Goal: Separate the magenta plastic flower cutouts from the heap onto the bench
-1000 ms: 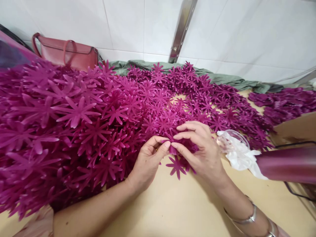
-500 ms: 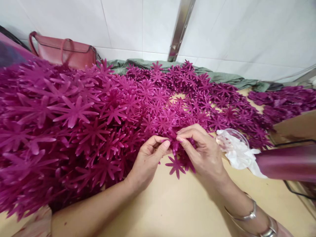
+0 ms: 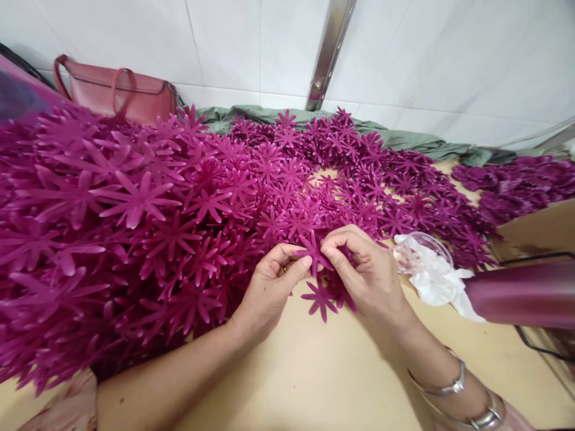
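Note:
Between my two hands is a star-shaped magenta artificial flower piece (image 3: 315, 254) with narrow petals. My left hand (image 3: 275, 281) pinches a petal on its left side between thumb and forefinger. On the opposite side, my right hand (image 3: 366, 269) pinches it the same way. Just below lies another loose flower piece (image 3: 320, 301), flat on the table near my right fingers. A big heap of the same flower pieces (image 3: 139, 200) spreads to the left and behind my hands.
Right of my hands, a clear plastic bowl (image 3: 429, 240) stands by crumpled white tissue (image 3: 438, 278). A shiny purple roll-like thing (image 3: 525, 293) sits farther right. At the back are a red handbag (image 3: 117, 93), green cloth (image 3: 404, 142) and a metal post (image 3: 330, 54) against the tiled wall.
The flower piece between my hands has turned so its star face shows more fully. My hands remain in nearly the same place.

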Motion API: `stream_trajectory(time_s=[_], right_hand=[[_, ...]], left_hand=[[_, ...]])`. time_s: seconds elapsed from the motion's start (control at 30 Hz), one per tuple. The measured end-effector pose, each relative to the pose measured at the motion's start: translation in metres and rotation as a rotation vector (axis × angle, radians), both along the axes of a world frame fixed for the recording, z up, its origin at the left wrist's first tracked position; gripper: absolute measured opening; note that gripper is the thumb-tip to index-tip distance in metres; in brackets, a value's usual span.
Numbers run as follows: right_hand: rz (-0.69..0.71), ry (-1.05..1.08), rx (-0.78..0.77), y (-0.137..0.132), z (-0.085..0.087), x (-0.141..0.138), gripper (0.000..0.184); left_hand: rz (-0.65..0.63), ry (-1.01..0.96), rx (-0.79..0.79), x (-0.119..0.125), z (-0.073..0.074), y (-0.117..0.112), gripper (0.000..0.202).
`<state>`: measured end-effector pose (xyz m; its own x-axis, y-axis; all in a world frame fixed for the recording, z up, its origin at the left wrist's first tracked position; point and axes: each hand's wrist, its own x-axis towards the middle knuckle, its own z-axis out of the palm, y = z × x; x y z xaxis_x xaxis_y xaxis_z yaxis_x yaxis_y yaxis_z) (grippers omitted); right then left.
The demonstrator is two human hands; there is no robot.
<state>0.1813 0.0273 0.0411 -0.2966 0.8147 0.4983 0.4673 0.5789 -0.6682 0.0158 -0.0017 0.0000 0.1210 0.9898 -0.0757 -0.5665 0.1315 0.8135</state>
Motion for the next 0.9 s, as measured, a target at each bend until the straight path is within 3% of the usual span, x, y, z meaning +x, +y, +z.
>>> stream_trajectory(time_s=[0.1,0.43,0.67,0.9], right_hand=[[0.054,-0.011,0.038,0.001,-0.001,0.001,0.004],[0.079,-0.100,0.114,0.003,-0.006,-0.001,0.012],[0.014,-0.001,-0.019,-0.001,-0.010,-0.005,0.015],[-0.231,0.003,0.087,0.008,-0.011,0.002,0.012]], left_hand=[[-0.004,-0.028,0.003,-0.001,0.001,-0.001,0.016],[-0.011,0.062,0.021,0.000,-0.001,-0.001,0.020],[-0.014,0.024,0.046,-0.001,0.001,-0.002,0.017],[0.032,-0.044,-0.016,0.000,0.008,-0.002,0.026]])
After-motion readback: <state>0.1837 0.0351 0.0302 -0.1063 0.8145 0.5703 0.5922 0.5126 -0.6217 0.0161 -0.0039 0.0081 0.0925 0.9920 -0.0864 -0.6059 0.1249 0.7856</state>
